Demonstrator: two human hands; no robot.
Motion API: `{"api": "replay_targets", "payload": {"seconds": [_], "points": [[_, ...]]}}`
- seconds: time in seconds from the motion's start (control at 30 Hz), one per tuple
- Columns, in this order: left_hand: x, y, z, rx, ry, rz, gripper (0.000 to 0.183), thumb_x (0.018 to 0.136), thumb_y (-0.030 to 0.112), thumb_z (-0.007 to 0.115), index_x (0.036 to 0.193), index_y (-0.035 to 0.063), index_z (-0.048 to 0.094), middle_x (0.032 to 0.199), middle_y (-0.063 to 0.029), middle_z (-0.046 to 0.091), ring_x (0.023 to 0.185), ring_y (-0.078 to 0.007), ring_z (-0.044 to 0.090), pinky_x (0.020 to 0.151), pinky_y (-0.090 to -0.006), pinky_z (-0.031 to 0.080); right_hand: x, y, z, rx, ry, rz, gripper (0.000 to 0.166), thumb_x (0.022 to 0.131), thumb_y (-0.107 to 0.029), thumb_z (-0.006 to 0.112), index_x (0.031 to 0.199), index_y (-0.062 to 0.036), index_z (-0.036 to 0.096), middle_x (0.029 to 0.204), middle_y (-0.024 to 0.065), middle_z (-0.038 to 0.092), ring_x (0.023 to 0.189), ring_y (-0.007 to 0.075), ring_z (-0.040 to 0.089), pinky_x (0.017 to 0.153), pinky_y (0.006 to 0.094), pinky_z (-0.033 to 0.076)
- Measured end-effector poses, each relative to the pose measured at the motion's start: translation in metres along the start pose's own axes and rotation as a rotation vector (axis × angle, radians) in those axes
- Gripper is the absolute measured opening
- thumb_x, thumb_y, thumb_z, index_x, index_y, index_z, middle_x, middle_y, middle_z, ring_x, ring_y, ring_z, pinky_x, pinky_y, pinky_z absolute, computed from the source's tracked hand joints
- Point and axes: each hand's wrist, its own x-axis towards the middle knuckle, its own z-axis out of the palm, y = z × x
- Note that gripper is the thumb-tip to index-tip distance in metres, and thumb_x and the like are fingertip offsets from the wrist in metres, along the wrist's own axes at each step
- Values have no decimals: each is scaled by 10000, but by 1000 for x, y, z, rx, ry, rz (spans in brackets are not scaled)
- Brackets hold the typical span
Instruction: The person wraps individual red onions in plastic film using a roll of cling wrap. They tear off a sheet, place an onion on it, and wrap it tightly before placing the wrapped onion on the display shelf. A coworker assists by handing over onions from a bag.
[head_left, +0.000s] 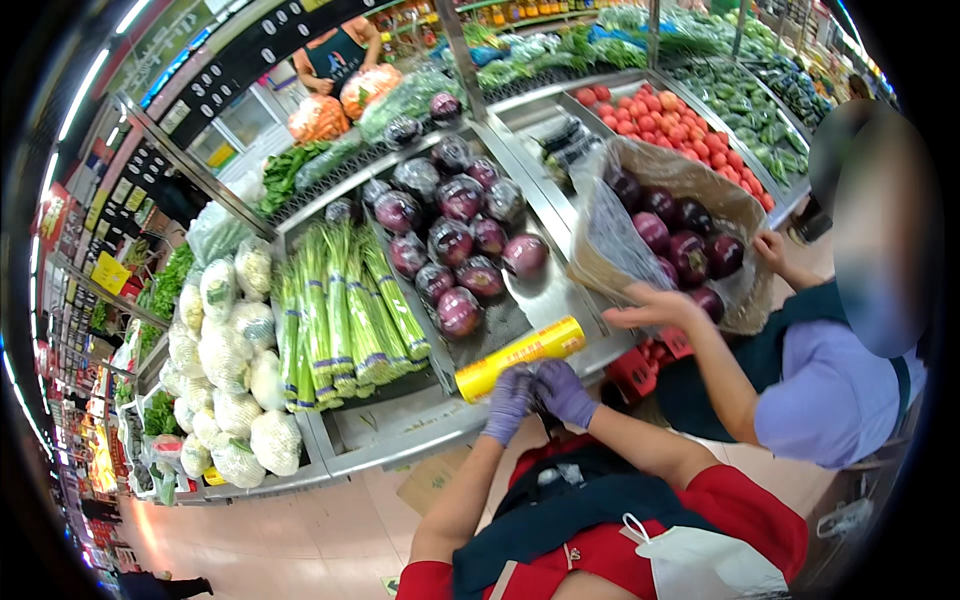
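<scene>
My left hand (510, 399) and my right hand (568, 396), both in purple gloves, meet in front of my body at the stand's front edge. Between them they grip a small dark item (536, 403), mostly hidden by the fingers; it may be an eggplant. Just beyond my fingers a yellow roll of cling film (521, 358) lies across the front of a metal bin. Behind the roll are piled round purple eggplants (459, 238), many with shiny film around them.
To the right, a co-worker's hand (660, 306) is beside a plastic-lined box (600, 247) of eggplants. Bundled green stalks (349, 315) and netted white vegetables (225, 352) fill the left bins. Tomatoes (667, 124) lie behind the box. A red crate (630, 373) sits below the stand.
</scene>
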Motion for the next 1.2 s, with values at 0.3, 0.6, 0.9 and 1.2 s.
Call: {"api": "replay_targets", "payload": {"seconds": [0.3, 0.6, 0.9, 1.2], "points": [[-45, -36, 3, 5, 379, -796, 581, 889, 332, 603, 1282, -55, 419, 1260, -208, 494, 1157, -288, 491, 1001, -335, 386, 21, 22, -21, -74, -229, -44, 636, 614, -534, 741, 1093, -128, 640, 1142, 127, 546, 1088, 334, 502, 971, 451, 380], [-27, 0, 36, -1585, -100, -937, 598, 887, 510, 310, 1371, 172, 404, 1402, -86, 436, 1276, -295, 407, 1096, -475, 280, 14, 6, -27, -31, -202, -89, 661, 636, -533, 759, 1108, -101, 593, 1028, 173, 580, 979, 364, 567, 871, 425, 468], [-50, -45, 18, -1814, 84, -1187, 870, 752, 794, 336, 1374, 187, 380, 1396, -104, 429, 1274, -320, 400, 1052, -520, 334, 31, -48, -26, -379, -416, -38, 728, 721, -627, 617, 1241, -124, 536, 1193, 197, 530, 1093, 346, 527, 941, 420, 428], [-13, -84, 28, -1679, -28, -912, 644, 870, 562, 367, 1389, 181, 366, 1370, -114, 471, 1272, -347, 417, 1077, -568, 286, 46, 25, 3, 54, -463, 36, 613, 732, -528, 665, 1174, -111, 588, 1119, 177, 601, 1036, 367, 571, 938, 440, 437]]}}
